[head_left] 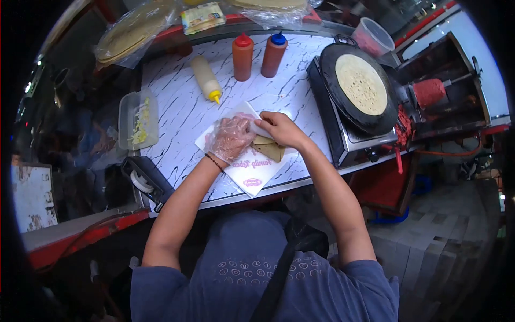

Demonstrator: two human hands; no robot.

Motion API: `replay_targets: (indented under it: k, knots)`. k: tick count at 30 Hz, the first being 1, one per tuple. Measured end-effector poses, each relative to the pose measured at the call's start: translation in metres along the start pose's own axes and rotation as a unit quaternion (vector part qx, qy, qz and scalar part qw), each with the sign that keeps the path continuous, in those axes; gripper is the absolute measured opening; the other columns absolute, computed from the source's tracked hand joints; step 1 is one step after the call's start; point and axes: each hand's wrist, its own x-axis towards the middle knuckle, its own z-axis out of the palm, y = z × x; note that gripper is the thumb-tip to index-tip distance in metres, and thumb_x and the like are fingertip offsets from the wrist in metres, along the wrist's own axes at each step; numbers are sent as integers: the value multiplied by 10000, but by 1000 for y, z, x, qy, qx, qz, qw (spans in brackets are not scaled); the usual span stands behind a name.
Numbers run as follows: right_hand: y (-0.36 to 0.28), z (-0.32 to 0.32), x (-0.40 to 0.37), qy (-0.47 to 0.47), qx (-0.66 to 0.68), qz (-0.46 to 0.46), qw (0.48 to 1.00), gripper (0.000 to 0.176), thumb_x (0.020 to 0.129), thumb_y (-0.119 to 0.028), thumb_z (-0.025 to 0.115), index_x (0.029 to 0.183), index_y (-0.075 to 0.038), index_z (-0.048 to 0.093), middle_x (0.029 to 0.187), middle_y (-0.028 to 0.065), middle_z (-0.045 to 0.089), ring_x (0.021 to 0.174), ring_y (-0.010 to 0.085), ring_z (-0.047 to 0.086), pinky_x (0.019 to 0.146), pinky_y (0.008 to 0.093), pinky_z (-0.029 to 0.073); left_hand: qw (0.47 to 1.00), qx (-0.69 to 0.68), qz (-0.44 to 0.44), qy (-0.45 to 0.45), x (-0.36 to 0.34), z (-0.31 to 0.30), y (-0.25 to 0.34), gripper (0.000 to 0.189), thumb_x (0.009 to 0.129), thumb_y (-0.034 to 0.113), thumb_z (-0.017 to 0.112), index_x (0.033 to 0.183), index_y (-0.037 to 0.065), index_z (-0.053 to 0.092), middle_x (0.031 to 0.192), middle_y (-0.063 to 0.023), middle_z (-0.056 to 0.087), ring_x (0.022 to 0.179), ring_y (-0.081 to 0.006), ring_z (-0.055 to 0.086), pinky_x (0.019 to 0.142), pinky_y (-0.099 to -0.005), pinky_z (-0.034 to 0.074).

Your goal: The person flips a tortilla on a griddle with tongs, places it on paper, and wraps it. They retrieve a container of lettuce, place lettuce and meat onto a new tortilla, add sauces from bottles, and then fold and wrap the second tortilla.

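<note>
My left hand point(232, 137), in a clear plastic glove, is closed at the upper part of a white printed wrapping paper point(256, 175); what its fingers hold is hidden. Beside it, my right hand point(281, 129) is bare and pinches a white edge of paper between thumb and fingers. Under and between the two hands lies a folded flatbread point(270, 149), partly covered by my right hand and the paper. The paper rests on the marbled counter point(300, 99) with one corner pointing towards me.
A yellow-capped bottle point(206, 79) lies beyond my hands, near upright red-capped point(243, 57) and blue-capped point(274, 55) bottles. At right, a flatbread point(361, 85) sits on a black griddle point(333, 80). A plastic tub point(153, 121) and a black tape dispenser point(147, 180) are at left.
</note>
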Motion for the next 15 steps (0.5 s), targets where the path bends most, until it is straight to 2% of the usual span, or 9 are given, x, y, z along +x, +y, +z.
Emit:
replay_targets:
  k: [2,3,4,5,8,9,13,14,15]
  knots:
    - [3,19,-21,244,-7,-169,955,263,886,-225,635,1060,-28,632,997,188,659,912,353,628,796,428,470,1000,-10,6,-23,-1,2,-2,206,695,232,714,866,131,659,1030,-71,602,1038,-279,585,869,-457,440]
    - [4,23,-38,358,-122,-235,895,334,823,-179,682,1132,-80,605,1062,159,617,968,325,597,809,417,455,998,-32,36,-28,-2,-1,-4,225,698,225,711,895,126,661,1086,-85,607,1096,-287,573,922,-463,433]
    - [11,33,-58,351,-117,-230,900,334,823,-179,682,1132,-80,605,1062,159,617,968,325,597,809,417,455,996,-55,62,-34,-3,-5,-7,246,701,219,709,923,122,662,1142,-99,611,1154,-295,561,975,-469,425]
    - [21,45,-78,265,-135,-269,916,356,805,-192,704,1133,-93,608,1047,143,604,956,312,586,796,407,453,989,-72,80,-99,-3,-6,-9,295,713,192,704,992,108,660,1242,-117,598,1209,-308,541,1041,-459,409]
    - [35,89,-117,109,-204,-351,907,394,771,-263,749,1115,-122,618,1001,105,584,902,276,567,768,373,445,975,-139,17,-173,-12,7,-7,331,714,166,705,1030,84,646,1244,-127,602,1199,-306,552,1025,-436,431]
    - [38,100,-120,94,-220,-360,902,370,779,-278,740,1090,-114,621,959,80,578,864,246,561,742,346,439,987,-112,37,-105,-13,7,-5,274,726,140,685,990,90,634,1091,-102,659,1011,-297,641,861,-407,516]
    - [50,119,-117,86,-245,-356,898,297,815,-245,702,1055,-91,617,921,58,569,840,223,557,725,327,436,974,-161,39,-152,-15,-10,8,321,682,189,737,956,67,623,959,-114,670,902,-316,660,766,-428,536]
    - [53,121,-117,94,-241,-361,896,259,821,-224,690,1028,-85,618,906,55,563,834,221,562,726,332,440,965,-167,15,-201,-20,-17,17,303,674,183,735,940,80,632,993,-106,662,954,-305,646,799,-431,517]
    - [55,123,-118,103,-238,-365,894,221,828,-204,677,1001,-79,620,891,53,557,827,218,567,726,337,444,977,-163,22,-137,-29,-18,25,296,673,193,734,932,86,636,1010,-102,650,983,-302,630,819,-434,504]
